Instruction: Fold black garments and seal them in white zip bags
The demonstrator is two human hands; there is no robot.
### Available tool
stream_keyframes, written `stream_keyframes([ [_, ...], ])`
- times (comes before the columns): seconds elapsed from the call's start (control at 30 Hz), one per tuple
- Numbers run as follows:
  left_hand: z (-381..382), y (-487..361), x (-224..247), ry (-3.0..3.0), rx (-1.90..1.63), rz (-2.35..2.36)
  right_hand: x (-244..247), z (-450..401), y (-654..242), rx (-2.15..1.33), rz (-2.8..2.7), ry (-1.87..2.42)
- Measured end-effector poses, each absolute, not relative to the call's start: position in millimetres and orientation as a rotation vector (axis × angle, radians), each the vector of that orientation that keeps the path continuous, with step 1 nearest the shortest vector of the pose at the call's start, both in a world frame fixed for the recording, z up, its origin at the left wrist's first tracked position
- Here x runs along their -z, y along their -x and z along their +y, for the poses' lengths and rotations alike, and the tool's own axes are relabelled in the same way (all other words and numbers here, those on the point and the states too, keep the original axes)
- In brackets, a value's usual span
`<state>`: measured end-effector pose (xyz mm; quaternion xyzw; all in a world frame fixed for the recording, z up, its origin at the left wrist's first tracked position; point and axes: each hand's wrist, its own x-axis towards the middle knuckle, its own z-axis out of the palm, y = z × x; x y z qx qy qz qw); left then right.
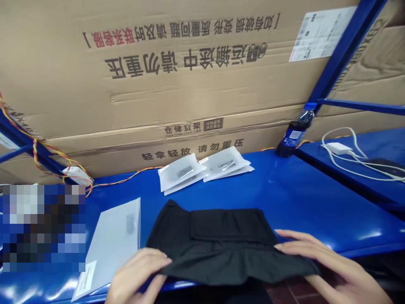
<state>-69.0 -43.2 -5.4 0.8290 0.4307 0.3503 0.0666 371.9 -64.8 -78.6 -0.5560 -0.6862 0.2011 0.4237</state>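
A folded piece of black cloth (228, 253) with a flat pocket-like panel lies at the front edge of the blue shelf, its near edge lifted over the side. My left hand (137, 272) pinches its lower left corner between thumb and fingers. At the right end, my right hand (329, 264) has its fingers on top of the cloth and its thumb below. The exact kind of cloth item cannot be made out. Left of it lies a frosted plastic bag (110, 240) with a white label, close to my left hand.
Several small frosted packets (182, 171) lie at the back of the blue shelf (278, 190), before large cardboard boxes (190, 93). A dark drink bottle (294, 131) stands by the blue post. A white cable (340, 147) lies right, twisted wires (34, 147) left. A left patch is blurred.
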Motion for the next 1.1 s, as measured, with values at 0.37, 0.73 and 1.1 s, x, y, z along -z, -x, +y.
stream_keyframes([
  [0.37,47,22,4,-2.58,-0.96,1.587,63,5,-329,-0.166,-1.631,1.73],
  [0.73,-1,-8,13,-2.97,-0.878,1.155,48,18,-340,-0.785,-1.403,1.605],
  [1.1,-15,2,23,-2.869,-1.14,1.099,13,0,-276,0.216,-1.67,1.666],
])
